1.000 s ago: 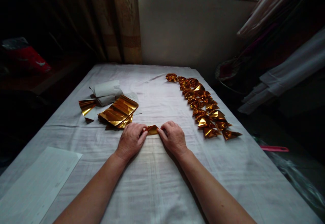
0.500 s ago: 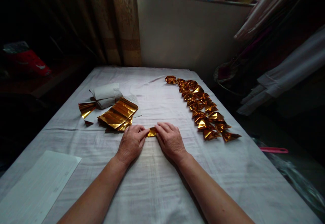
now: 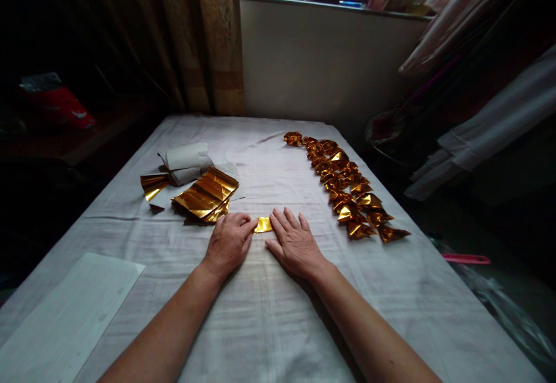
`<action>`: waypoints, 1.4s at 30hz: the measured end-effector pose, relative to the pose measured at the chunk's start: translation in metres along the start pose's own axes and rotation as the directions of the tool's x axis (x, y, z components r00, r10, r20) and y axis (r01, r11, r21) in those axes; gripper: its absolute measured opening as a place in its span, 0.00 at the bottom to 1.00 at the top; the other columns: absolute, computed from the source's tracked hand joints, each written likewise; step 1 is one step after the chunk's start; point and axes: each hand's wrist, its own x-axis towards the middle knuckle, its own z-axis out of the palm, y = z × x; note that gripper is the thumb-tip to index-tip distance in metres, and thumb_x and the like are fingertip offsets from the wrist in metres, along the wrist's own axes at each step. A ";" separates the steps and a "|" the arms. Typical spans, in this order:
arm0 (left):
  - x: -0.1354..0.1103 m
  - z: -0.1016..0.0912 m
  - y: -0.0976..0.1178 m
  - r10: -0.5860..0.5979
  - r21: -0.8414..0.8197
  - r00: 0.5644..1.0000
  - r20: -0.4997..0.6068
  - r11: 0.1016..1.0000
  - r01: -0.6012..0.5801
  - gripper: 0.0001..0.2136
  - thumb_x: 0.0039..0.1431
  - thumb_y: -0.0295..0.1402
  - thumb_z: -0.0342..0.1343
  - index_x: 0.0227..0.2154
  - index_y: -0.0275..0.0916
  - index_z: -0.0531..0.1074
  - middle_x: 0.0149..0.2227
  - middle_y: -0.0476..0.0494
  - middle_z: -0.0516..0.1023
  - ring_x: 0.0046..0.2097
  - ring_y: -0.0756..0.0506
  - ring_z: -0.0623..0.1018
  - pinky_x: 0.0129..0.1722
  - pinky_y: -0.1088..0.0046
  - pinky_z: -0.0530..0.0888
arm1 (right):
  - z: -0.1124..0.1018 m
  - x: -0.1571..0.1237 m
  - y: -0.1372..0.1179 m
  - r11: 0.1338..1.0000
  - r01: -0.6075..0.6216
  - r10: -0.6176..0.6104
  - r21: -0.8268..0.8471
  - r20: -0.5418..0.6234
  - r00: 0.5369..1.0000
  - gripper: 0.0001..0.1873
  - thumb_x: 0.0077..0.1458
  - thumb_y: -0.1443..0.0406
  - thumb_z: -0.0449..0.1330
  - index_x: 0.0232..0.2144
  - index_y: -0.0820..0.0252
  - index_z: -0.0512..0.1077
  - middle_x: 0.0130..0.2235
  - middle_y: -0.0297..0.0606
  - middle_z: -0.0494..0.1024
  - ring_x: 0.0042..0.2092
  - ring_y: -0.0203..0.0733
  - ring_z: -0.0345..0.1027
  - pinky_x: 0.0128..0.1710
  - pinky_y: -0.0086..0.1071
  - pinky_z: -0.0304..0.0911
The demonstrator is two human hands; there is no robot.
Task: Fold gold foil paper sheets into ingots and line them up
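A small folded piece of gold foil paper (image 3: 263, 225) lies on the white cloth of the table (image 3: 269, 307), between my two hands. My left hand (image 3: 229, 241) rests beside it, fingers curled, with a fingertip touching its left end. My right hand (image 3: 294, 243) lies flat, fingers stretched out, pressing on the right end of the foil piece. A stack of flat gold foil sheets (image 3: 205, 196) sits just left of my left hand. A long row of several folded gold pieces (image 3: 347, 187) runs along the right side of the table.
A roll of whitish paper (image 3: 186, 162) and a loose gold sheet (image 3: 153, 185) lie behind the stack. A white sheet of paper (image 3: 65, 313) sits at the near left. A curtain (image 3: 208, 35) and wall stand behind; a pink object (image 3: 467, 259) lies off the right edge.
My right hand has gone from a curled pinch on the foil piece to lying flat with fingers stretched over its right end. The view tilted slightly.
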 end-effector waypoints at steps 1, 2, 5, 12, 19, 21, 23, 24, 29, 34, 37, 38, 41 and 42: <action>0.000 0.000 0.001 0.019 0.006 1.000 0.002 1.000 -0.019 0.13 0.64 0.30 0.51 0.48 0.44 0.76 0.50 0.41 0.78 0.52 0.39 0.73 0.55 0.55 0.68 | 0.000 0.000 0.000 1.000 -0.001 0.001 0.000 -0.001 1.000 0.33 0.66 0.50 0.49 0.67 0.58 0.55 0.70 0.41 0.51 0.71 0.54 0.40 0.67 0.57 0.39; -0.001 0.000 0.003 0.048 0.007 0.999 0.014 0.999 -0.049 0.15 0.64 0.31 0.51 0.51 0.43 0.75 0.54 0.41 0.76 0.56 0.38 0.71 0.59 0.51 0.64 | 0.001 0.000 0.000 1.000 0.000 0.000 0.001 -0.003 1.000 0.33 0.66 0.50 0.49 0.67 0.58 0.56 0.70 0.41 0.51 0.71 0.54 0.40 0.67 0.57 0.39; -0.002 0.002 0.007 0.145 -0.016 0.983 0.110 0.989 -0.144 0.20 0.66 0.35 0.49 0.60 0.45 0.67 0.61 0.44 0.72 0.65 0.36 0.64 0.66 0.43 0.50 | 0.001 0.000 0.000 1.000 0.002 -0.002 0.014 -0.004 1.000 0.34 0.66 0.49 0.48 0.67 0.58 0.55 0.70 0.41 0.50 0.71 0.54 0.40 0.67 0.58 0.38; -0.010 0.006 0.004 0.140 0.014 0.968 0.209 0.989 -0.147 0.22 0.69 0.39 0.45 0.64 0.47 0.60 0.65 0.47 0.67 0.68 0.35 0.60 0.67 0.41 0.45 | -0.001 0.000 0.000 0.999 -0.004 0.004 0.034 0.013 1.000 0.35 0.66 0.48 0.48 0.68 0.58 0.54 0.71 0.42 0.48 0.71 0.54 0.39 0.67 0.57 0.37; -0.022 0.001 -0.005 0.108 0.074 0.979 0.175 0.990 -0.123 0.22 0.69 0.38 0.45 0.64 0.47 0.62 0.63 0.45 0.69 0.67 0.36 0.62 0.67 0.42 0.46 | 0.001 0.000 0.000 0.999 -0.009 0.009 0.034 -0.002 1.000 0.36 0.65 0.47 0.48 0.68 0.59 0.54 0.71 0.43 0.48 0.71 0.54 0.39 0.67 0.56 0.36; -0.023 0.001 -0.005 0.109 0.074 0.979 0.173 0.990 -0.123 0.22 0.69 0.38 0.45 0.64 0.46 0.62 0.63 0.45 0.69 0.67 0.36 0.62 0.67 0.42 0.47 | 0.002 0.000 0.000 1.000 -0.006 0.007 0.029 -0.005 1.000 0.35 0.65 0.47 0.48 0.68 0.58 0.54 0.71 0.43 0.48 0.71 0.54 0.39 0.67 0.57 0.37; -0.022 0.000 -0.004 0.104 0.071 0.980 0.171 0.990 -0.118 0.22 0.68 0.37 0.46 0.64 0.46 0.61 0.63 0.44 0.69 0.67 0.37 0.62 0.67 0.42 0.48 | 0.002 0.001 0.000 1.000 -0.006 0.006 0.028 -0.006 1.000 0.35 0.65 0.47 0.48 0.68 0.58 0.54 0.71 0.43 0.49 0.71 0.54 0.40 0.67 0.57 0.38; -0.022 0.000 -0.004 0.100 0.067 0.980 0.172 0.991 -0.113 0.22 0.68 0.37 0.46 0.64 0.46 0.61 0.63 0.44 0.69 0.67 0.37 0.62 0.67 0.43 0.48 | 0.001 0.001 0.000 1.000 -0.005 0.005 0.030 -0.008 1.000 0.35 0.65 0.47 0.48 0.68 0.59 0.54 0.70 0.43 0.49 0.71 0.54 0.40 0.67 0.57 0.38; -0.021 0.000 -0.004 0.095 0.019 0.983 0.160 0.995 -0.099 0.22 0.66 0.35 0.48 0.62 0.45 0.63 0.62 0.43 0.70 0.67 0.37 0.63 0.67 0.43 0.48 | 0.000 -0.001 -0.004 0.994 0.111 -0.109 0.013 -0.083 0.991 0.35 0.66 0.50 0.49 0.68 0.59 0.53 0.70 0.42 0.50 0.72 0.52 0.38 0.68 0.55 0.34; -0.022 -0.001 -0.004 0.088 -0.016 0.986 0.142 0.996 -0.087 0.23 0.64 0.32 0.49 0.62 0.44 0.63 0.63 0.43 0.69 0.67 0.37 0.63 0.67 0.42 0.49 | 0.000 -0.004 -0.008 0.975 0.219 -0.218 0.049 -0.025 0.976 0.32 0.66 0.51 0.49 0.68 0.55 0.53 0.69 0.39 0.54 0.71 0.51 0.41 0.68 0.56 0.36; -0.021 -0.002 -0.005 0.086 -0.019 0.982 0.165 0.996 -0.084 0.20 0.64 0.31 0.49 0.58 0.44 0.66 0.63 0.44 0.69 0.67 0.37 0.62 0.67 0.41 0.48 | 0.001 -0.005 -0.005 0.988 0.150 -0.149 0.049 -0.024 0.989 0.32 0.67 0.51 0.48 0.68 0.56 0.53 0.70 0.39 0.54 0.71 0.52 0.42 0.68 0.57 0.37; -0.021 -0.002 -0.006 0.085 -0.024 0.982 0.166 0.996 -0.082 0.19 0.64 0.31 0.50 0.57 0.44 0.67 0.62 0.44 0.70 0.67 0.37 0.63 0.67 0.41 0.49 | 0.001 -0.006 -0.004 0.992 0.121 -0.120 0.045 -0.033 0.992 0.32 0.67 0.51 0.48 0.68 0.56 0.54 0.69 0.40 0.54 0.71 0.52 0.42 0.68 0.57 0.37; -0.015 -0.003 -0.006 0.063 -0.048 0.989 0.135 0.997 -0.057 0.16 0.65 0.32 0.50 0.54 0.44 0.69 0.58 0.42 0.74 0.64 0.37 0.67 0.65 0.40 0.52 | 0.002 -0.007 -0.004 0.998 0.057 -0.055 0.035 -0.059 0.997 0.29 0.67 0.53 0.47 0.67 0.56 0.56 0.69 0.40 0.56 0.70 0.52 0.43 0.67 0.57 0.39; -0.013 -0.004 -0.006 0.052 -0.056 0.991 0.120 0.997 -0.045 0.14 0.65 0.33 0.51 0.52 0.44 0.70 0.56 0.42 0.76 0.63 0.37 0.69 0.64 0.40 0.54 | 0.002 -0.007 -0.004 0.998 0.042 -0.039 0.037 -0.068 0.997 0.29 0.67 0.54 0.47 0.66 0.56 0.57 0.69 0.39 0.56 0.70 0.52 0.44 0.67 0.57 0.40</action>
